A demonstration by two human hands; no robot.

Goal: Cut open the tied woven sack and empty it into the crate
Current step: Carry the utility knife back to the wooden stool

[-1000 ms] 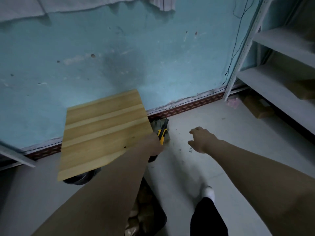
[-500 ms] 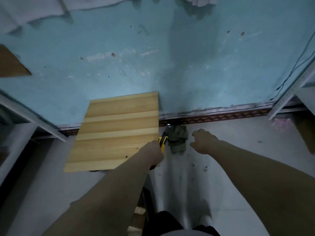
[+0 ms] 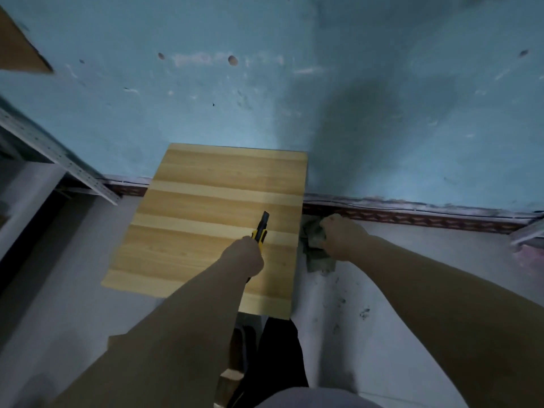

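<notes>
Yellow-and-black utility knife (image 3: 261, 229), tip angled toward wall (image 3: 353, 113); above wooden board (image 3: 206, 201).

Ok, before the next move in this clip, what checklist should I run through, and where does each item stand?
1. Utility knife gripped securely by the left hand: ok.
2. Blade out or retracted: cannot tell, the tip is dark and blurred.
3. Knife tip apart from the right hand: ok, it points over the wooden board.
4. Right hand has the grey-green cloth: ok, fingers curled on it at the foot of the wall.
5. Woven sack in view: not ok, none recognisable.
6. Crate in place: cannot tell.
</notes>
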